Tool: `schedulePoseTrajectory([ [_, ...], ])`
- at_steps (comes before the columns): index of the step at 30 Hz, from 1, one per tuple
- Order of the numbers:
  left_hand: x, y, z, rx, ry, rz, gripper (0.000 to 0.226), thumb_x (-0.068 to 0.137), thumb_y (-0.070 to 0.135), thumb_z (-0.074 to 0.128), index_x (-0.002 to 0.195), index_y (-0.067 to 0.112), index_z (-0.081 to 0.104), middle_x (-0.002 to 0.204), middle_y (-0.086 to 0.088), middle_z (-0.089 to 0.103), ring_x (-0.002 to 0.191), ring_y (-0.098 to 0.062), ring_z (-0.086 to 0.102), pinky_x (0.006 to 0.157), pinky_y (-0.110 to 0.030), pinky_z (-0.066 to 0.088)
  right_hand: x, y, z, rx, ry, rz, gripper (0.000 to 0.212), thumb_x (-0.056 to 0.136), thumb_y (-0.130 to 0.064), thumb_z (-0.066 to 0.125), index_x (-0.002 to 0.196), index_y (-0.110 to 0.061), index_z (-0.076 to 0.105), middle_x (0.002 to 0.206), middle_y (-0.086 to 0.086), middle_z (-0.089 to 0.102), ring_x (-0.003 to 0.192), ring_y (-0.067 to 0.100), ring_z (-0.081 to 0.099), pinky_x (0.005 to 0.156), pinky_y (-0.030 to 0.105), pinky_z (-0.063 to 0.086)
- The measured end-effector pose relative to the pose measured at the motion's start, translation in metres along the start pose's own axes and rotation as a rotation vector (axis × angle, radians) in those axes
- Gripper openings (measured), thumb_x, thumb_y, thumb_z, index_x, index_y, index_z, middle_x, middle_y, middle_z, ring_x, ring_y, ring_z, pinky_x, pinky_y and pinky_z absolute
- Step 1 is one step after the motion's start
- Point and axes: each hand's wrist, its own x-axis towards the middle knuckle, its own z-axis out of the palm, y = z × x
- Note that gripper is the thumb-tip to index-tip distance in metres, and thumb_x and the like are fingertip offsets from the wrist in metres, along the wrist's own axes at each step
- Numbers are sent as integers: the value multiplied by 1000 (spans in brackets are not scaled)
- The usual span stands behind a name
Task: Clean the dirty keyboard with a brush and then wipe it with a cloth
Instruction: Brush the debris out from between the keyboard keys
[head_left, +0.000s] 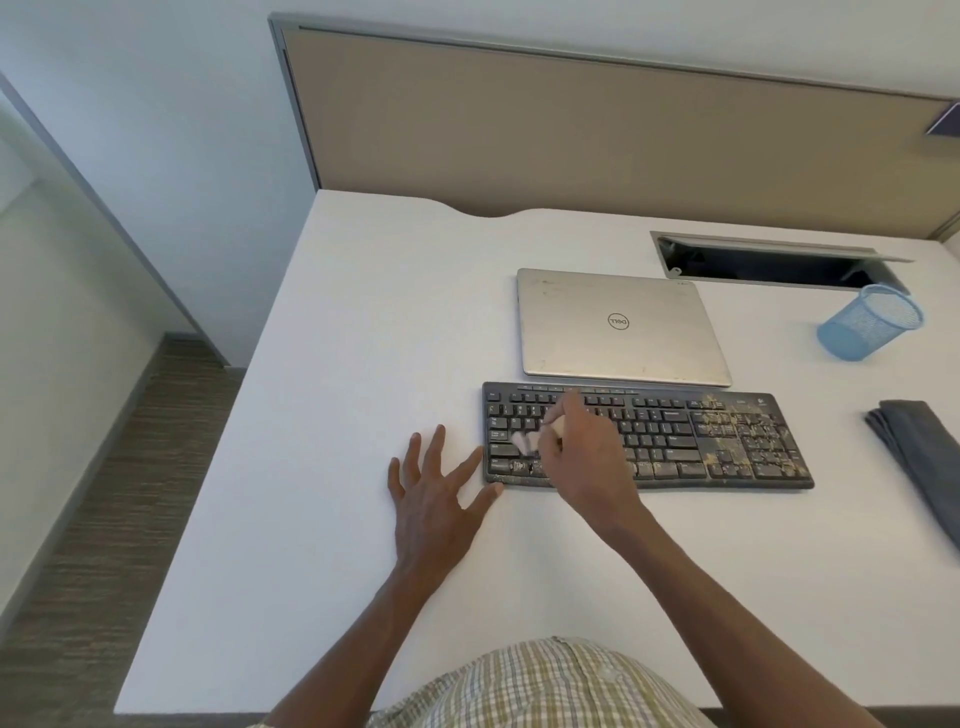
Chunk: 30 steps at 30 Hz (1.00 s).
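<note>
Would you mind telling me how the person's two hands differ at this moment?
The left hand lies flat on the desk with fingers spread, touching the keyboard's left end; the right hand is curled around a brush over the keys. The left holds nothing; the right holds the tool. Both are bare.

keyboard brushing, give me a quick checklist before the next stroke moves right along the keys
1. Brush in grip: the right hand holds the blurred pale-bristled brush over the left keys. Ok.
2. Black dusty keyboard steadied: the left hand lies flat on the white desk, fingertips at the keyboard's left edge. Ok.
3. Debris left: crumbs still cover the right end. Not ok.
4. Closed silver laptop just behind the keyboard could catch swept crumbs. Not ok.
5. Folded grey cloth ready on the right. Ok.
6. Bristle contact with keys: too blurred. Cannot tell.
</note>
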Motion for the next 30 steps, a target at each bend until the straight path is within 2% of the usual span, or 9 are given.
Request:
schedulePoseTrajectory([
  [4, 1, 0, 0, -3, -3, -4, 59, 90, 77, 42, 140, 49, 55, 168, 0, 23, 157, -25, 5, 124, -54, 6, 6, 0, -4, 36, 38, 31, 6, 90, -8, 52, 95, -10, 55, 67, 3, 62, 61, 26, 62, 55, 37, 49],
  [8, 0, 0, 0, -6, -3, -1, 60, 90, 78, 39, 140, 49, 55, 168, 0, 23, 157, -25, 5, 124, -53, 5, 4, 0, -2, -6, -23, 24, 6, 92, -7, 51, 96, -9, 55, 65, -1, 58, 59, 22, 57, 55, 30, 40],
  [13, 0, 1, -2, -11, -6, -3, 62, 89, 79, 36, 140, 48, 56, 168, -1, 23, 156, -26, 6, 124, -53, 5, 4, 2, -2, 33, 2, 49, 6, 91, -9, 51, 95, -13, 54, 71, 5, 65, 63, 23, 63, 56, 37, 51],
  [16, 0, 1, -3, -10, -8, -7, 63, 89, 79, 36, 140, 48, 56, 168, -1, 23, 156, -26, 5, 124, -53, 4, 0, 0, -1, 20, -45, 35, 6, 91, -7, 51, 94, -11, 55, 70, 4, 64, 60, 21, 61, 54, 32, 46],
  [18, 0, 1, -3, -9, -8, -4, 63, 88, 79, 36, 140, 49, 55, 168, -1, 23, 156, -26, 5, 124, -53, 4, 0, -3, -3, 61, -7, 13, 6, 90, -8, 54, 92, -14, 54, 69, 0, 62, 58, 18, 60, 50, 27, 41],
  [23, 0, -1, -4, -21, -17, 16, 65, 86, 79, 37, 140, 49, 54, 167, -2, 23, 156, -28, 7, 124, -54, 6, -10, -8, 3, -4, -36, -67, 4, 92, -8, 51, 95, -9, 55, 63, -2, 58, 53, 16, 50, 53, 28, 34],
  [26, 0, 0, -5, -32, -14, 6, 63, 87, 77, 35, 139, 49, 56, 167, -3, 26, 156, -29, 9, 124, -53, 5, -21, -6, 2, -33, -50, -43, 5, 91, -8, 51, 94, -10, 54, 70, 4, 64, 60, 22, 56, 54, 31, 39],
  [30, 1, -1, -6, -32, -45, 7, 62, 86, 77, 42, 141, 52, 52, 168, -1, 20, 157, -27, 3, 124, -52, 2, -21, -10, 2, 17, 19, -5, 5, 94, -10, 53, 98, -12, 55, 66, 1, 61, 61, 24, 58, 57, 35, 44],
])
